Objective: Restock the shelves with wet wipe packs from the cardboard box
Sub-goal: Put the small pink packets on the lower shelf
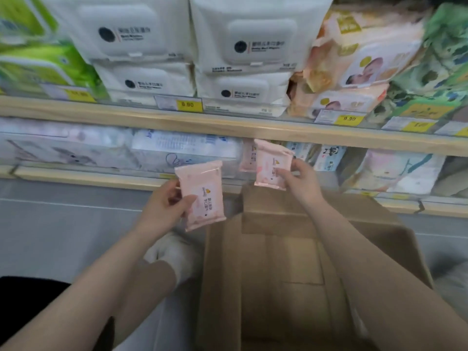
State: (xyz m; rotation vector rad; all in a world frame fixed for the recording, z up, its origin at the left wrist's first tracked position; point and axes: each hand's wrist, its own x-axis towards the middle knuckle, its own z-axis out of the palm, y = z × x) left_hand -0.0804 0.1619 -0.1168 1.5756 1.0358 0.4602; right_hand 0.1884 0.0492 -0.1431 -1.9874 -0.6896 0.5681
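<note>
Pink packs (202, 196) in both grips

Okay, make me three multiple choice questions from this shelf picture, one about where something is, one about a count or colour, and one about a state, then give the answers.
1. Where is the cardboard box?
A. Below the hands, in front of the shelves
B. On the top shelf
C. Behind the white packs

2. How many pink packs are held in the hands?
A. None
B. Two
C. Five

3. What state is the cardboard box in?
A. Taped shut
B. Crushed flat
C. Open, flaps up

Answers:
1 A: the box sits low in the view, under both forearms.
2 B: the left hand holds one pink pack, and the right hand holds another pink pack.
3 C: its flaps stand open and the inside shows.
</note>
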